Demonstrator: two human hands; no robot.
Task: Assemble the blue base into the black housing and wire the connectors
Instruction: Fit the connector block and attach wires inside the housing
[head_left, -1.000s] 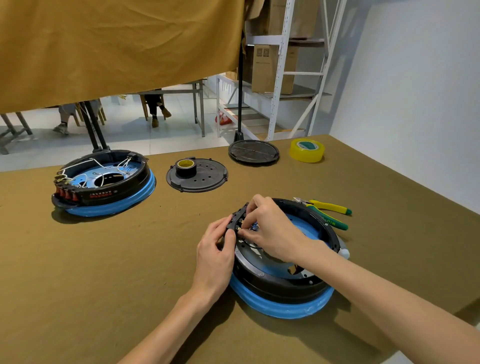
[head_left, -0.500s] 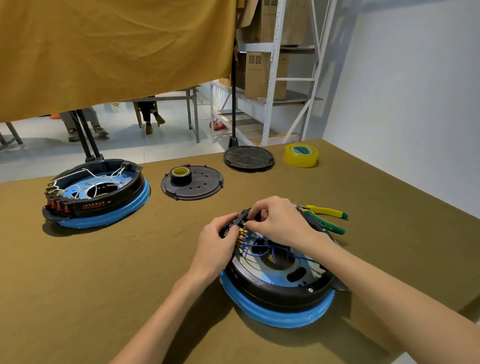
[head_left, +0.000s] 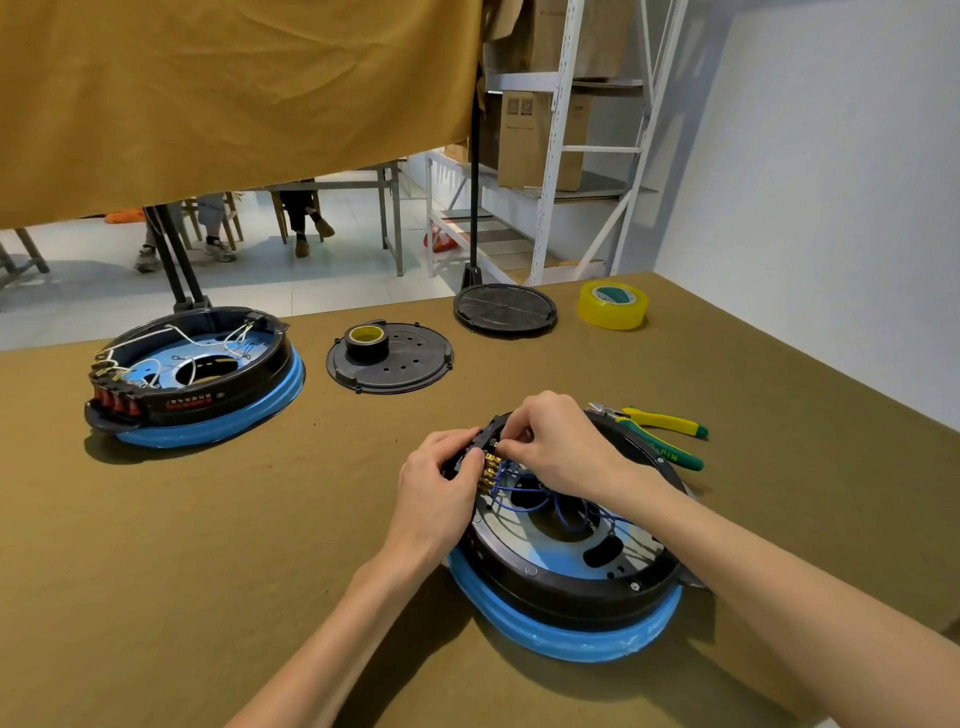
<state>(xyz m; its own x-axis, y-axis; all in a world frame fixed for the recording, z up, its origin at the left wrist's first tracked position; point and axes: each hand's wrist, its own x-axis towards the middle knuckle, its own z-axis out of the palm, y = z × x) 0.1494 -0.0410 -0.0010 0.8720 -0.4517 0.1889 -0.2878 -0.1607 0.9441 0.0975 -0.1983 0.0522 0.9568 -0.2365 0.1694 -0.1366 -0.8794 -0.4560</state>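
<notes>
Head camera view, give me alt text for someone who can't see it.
Both hands work at the gold connectors on the rim of a black housing seated on a blue base: left hand grips the rim, right hand pinches a connector. Pliers lie just beyond.

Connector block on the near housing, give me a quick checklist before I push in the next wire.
1. Left hand steadies the connector block: ok.
2. Right hand pinches at the top terminal: ok.
3. Wire end seated in terminal: cannot tell, fingers cover it.
4. Black housing sits on blue base: ok.
5. Blue wires loop loose inside the housing, clear of the rim: ok.
6. Pliers within reach, beside the housing: ok.
</notes>
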